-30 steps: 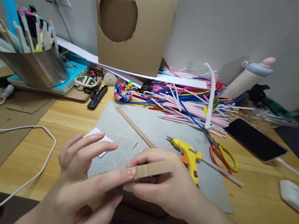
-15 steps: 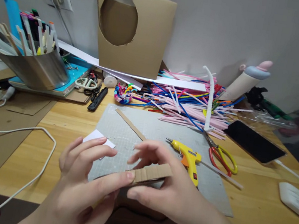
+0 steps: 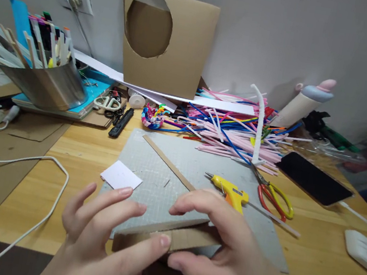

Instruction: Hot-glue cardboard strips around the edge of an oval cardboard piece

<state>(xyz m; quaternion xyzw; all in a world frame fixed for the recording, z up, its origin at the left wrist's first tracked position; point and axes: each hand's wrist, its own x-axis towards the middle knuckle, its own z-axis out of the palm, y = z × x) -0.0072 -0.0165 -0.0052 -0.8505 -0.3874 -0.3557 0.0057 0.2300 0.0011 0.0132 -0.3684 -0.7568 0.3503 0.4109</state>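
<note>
Both hands hold a narrow brown cardboard piece above the front of a grey cutting mat. A fingertip of my left hand presses its ridged edge, while the hand's other fingers stand spread in the air. My right hand grips its right end, thumb on the near side and fingers curled over the far side. The piece's underside is hidden. A thin cardboard strip and a small white card lie on the mat. Close beyond my right hand is a yellow glue gun.
A cardboard box with a round hole stands against the wall. Pipe cleaners lie heaped at the back. Scissors and a phone are on the right. A metal pen holder and a white cable are on the left.
The cardboard piece has tilted and come lower and nearer, so more of its length and far side shows. My right hand has shifted right and down. The white card is now uncovered.
</note>
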